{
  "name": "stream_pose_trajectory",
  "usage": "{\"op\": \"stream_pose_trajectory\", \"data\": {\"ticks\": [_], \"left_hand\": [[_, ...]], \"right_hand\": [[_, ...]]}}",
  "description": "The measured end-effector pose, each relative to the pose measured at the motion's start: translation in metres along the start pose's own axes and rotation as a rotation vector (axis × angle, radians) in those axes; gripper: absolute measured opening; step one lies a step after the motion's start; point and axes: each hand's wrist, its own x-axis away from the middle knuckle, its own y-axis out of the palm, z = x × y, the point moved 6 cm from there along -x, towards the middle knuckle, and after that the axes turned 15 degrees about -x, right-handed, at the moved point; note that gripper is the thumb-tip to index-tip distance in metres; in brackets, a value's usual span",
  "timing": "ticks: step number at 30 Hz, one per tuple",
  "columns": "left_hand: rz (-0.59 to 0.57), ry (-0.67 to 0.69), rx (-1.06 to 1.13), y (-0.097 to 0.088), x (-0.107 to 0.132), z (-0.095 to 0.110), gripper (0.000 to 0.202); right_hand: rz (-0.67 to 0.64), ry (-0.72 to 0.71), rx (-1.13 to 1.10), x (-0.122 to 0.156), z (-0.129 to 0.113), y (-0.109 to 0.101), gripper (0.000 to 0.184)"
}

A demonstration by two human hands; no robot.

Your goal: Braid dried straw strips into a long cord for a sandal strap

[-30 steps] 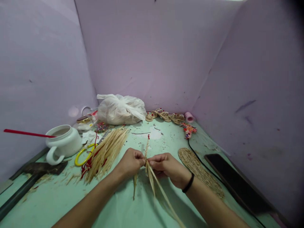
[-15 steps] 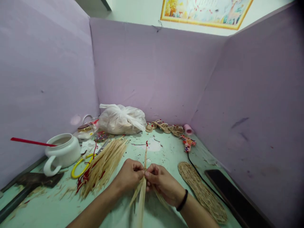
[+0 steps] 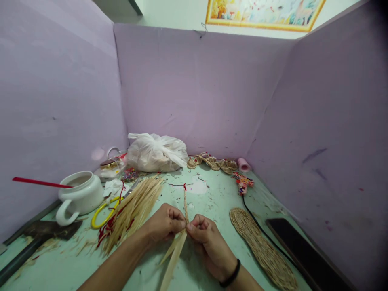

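Observation:
A thin braid of pale, straw-like strips [image 3: 186, 203] runs up the middle of the table, tied at its far end with red thread [image 3: 184, 187]. My left hand [image 3: 165, 223] pinches the braid's near end between thumb and fingers. Pressed close on the other side, my right hand [image 3: 209, 244] is also closed on the strips, thumb against forefinger. Loose flat strips [image 3: 173, 262] fan toward me below the fingertips. Left of my hands lies a bundle of similar strips [image 3: 139, 206] with red thread in it. To the right rests a woven sole [image 3: 262, 246].
At left are a white pot [image 3: 81, 196] with a red stick, a hammer [image 3: 50, 230] and yellow-handled scissors [image 3: 101, 216]. A white plastic bag [image 3: 157, 153] and small woven sandals [image 3: 210, 161] sit at the back. A corded, patterned tool [image 3: 242, 182] and a dark slab [image 3: 291, 238] lie right.
My right hand has shifted slightly right and down, and the loose strips have swung to the left. The strip that hung under my right hand no longer shows there. The view has shifted slightly.

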Motion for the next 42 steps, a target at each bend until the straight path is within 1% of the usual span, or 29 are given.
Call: {"op": "stream_pose_trajectory", "data": {"ticks": [3,7,10,14,17,20,24,26,28,29,31,33,35,38,40,42], "left_hand": [[-0.029,0.020,0.012,0.000,-0.001,-0.001,0.022],[-0.045,0.062,-0.048,-0.002,0.000,0.001,0.022],[-0.013,0.059,-0.155,-0.003,-0.001,0.001,0.017],[0.056,0.062,-0.298,-0.006,-0.001,0.003,0.012],[0.044,0.033,-0.319,-0.007,-0.001,0.002,0.007],[0.035,0.035,-0.318,-0.007,-0.001,0.000,0.005],[0.032,0.069,-0.366,-0.006,-0.001,0.000,0.007],[0.019,0.069,-0.389,-0.004,0.000,0.001,0.009],[0.019,0.055,-0.421,-0.003,0.000,0.003,0.010],[0.040,0.040,-0.454,-0.004,0.000,0.003,0.009],[0.130,-0.003,-0.553,-0.008,-0.001,0.001,0.009],[0.219,-0.032,-0.647,-0.013,-0.001,-0.001,0.011],[0.232,-0.020,-0.690,-0.014,-0.001,-0.002,0.014],[0.193,-0.014,-0.731,-0.012,0.001,0.000,0.016],[0.249,-0.059,-0.804,-0.011,0.007,0.005,0.016],[0.350,-0.098,-0.919,-0.006,0.016,0.013,0.018]], "right_hand": [[-0.012,-0.006,0.007,0.001,0.000,0.000,0.038],[-0.015,0.009,0.029,0.002,0.001,0.000,0.037],[-0.004,0.030,0.039,0.002,0.003,-0.002,0.036],[0.023,0.032,0.109,0.001,0.001,-0.005,0.032],[-0.001,0.053,0.127,0.002,0.000,-0.003,0.027],[-0.003,0.072,0.143,0.002,0.001,-0.003,0.024],[0.037,0.054,0.162,-0.001,0.004,-0.007,0.022],[0.031,0.030,0.176,-0.002,0.005,-0.008,0.023],[0.012,-0.016,0.242,-0.002,0.004,-0.007,0.020],[0.013,-0.046,0.288,-0.002,0.003,-0.007,0.019],[0.036,-0.095,0.359,-0.002,0.001,-0.009,0.020],[0.063,-0.116,0.374,-0.003,0.001,-0.013,0.019],[0.080,-0.130,0.357,-0.006,0.003,-0.016,0.019],[0.114,-0.166,0.332,-0.009,0.006,-0.020,0.017],[0.150,-0.188,0.326,-0.009,0.007,-0.021,0.014],[0.177,-0.207,0.302,-0.007,0.007,-0.020,0.010]]}}
